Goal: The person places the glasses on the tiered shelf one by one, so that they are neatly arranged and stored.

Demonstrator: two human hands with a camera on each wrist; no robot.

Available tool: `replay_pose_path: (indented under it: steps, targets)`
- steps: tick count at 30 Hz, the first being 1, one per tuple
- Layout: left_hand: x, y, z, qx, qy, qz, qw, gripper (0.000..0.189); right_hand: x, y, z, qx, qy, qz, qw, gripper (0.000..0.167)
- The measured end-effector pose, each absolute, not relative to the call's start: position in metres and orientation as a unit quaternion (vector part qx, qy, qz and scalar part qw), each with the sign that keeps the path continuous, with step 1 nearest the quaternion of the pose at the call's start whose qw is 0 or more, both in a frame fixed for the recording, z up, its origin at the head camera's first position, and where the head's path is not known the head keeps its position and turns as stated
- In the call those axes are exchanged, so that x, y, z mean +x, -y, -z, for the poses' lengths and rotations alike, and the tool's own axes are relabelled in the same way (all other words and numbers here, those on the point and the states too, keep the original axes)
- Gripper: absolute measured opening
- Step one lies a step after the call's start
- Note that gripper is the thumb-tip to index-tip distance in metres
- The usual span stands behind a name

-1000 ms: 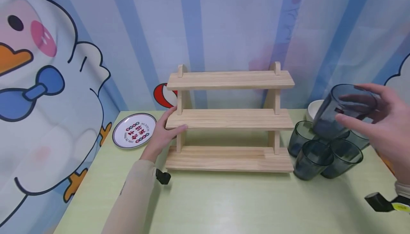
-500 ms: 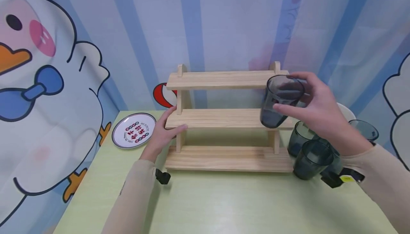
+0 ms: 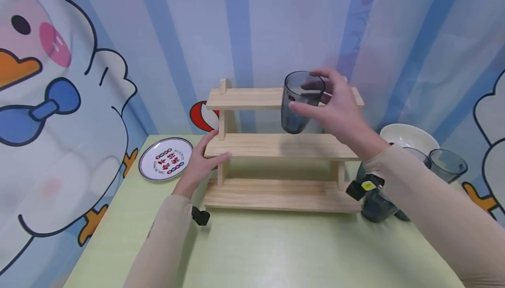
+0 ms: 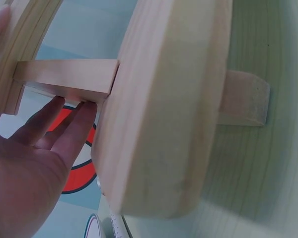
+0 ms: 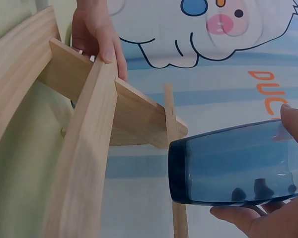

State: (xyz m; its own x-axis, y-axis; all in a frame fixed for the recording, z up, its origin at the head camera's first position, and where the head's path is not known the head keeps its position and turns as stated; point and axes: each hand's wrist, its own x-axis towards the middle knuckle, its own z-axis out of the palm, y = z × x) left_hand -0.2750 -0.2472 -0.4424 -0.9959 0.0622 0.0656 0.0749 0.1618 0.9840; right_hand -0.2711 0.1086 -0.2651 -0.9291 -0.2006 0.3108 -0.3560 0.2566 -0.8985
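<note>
A three-tier wooden display stand (image 3: 252, 145) stands on the table. My left hand (image 3: 197, 163) grips the left end of its middle shelf, thumb on top and fingers against the side upright (image 4: 69, 77). My right hand (image 3: 341, 110) holds a smoky blue-grey glass tumbler (image 3: 295, 119) near its rim, thumb on the near side and fingers behind. The tumbler is in the air above the middle shelf and overlaps the front of the top shelf (image 3: 248, 97) in the head view. It looks empty through its clear wall in the right wrist view.
Several matching tumblers (image 3: 449, 165) cluster right of the stand, partly hidden by my right forearm. Behind them sits a white bowl (image 3: 408, 136). An oval white plate (image 3: 165, 158) with red lettering lies left of the stand. A duck-printed curtain (image 3: 272, 29) hangs close behind.
My right hand has carried the tumbler leftward from above the other tumblers to over the stand, turning it more upright. The left hand has stayed on the middle shelf.
</note>
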Motion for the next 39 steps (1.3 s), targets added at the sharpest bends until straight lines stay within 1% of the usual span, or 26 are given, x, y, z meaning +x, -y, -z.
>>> replay_pose_path:
  steps: [8, 21, 29, 39]
  targets:
    - [-0.277, 0.246, 0.444, -0.042, 0.764, 0.644, 0.009, 0.083, -0.293, -0.078, 0.254, 0.166, 0.786, -0.590, 0.085, 0.088]
    - [-0.277, 0.246, 0.445, -0.054, 0.767, 0.639, 0.016, 0.082, -0.316, -0.048, 0.255, 0.165, 0.768, -0.612, 0.092, 0.090]
    - [-0.277, 0.248, 0.445, -0.053, 0.767, 0.639, 0.015, 0.082, -0.326, -0.037, 0.259, 0.160, 0.782, -0.597, 0.071, 0.094]
    - [-0.277, 0.247, 0.445, -0.056, 0.765, 0.641, 0.014, 0.083, -0.338, -0.035, 0.251, 0.119, 0.808, -0.576, 0.042, 0.094]
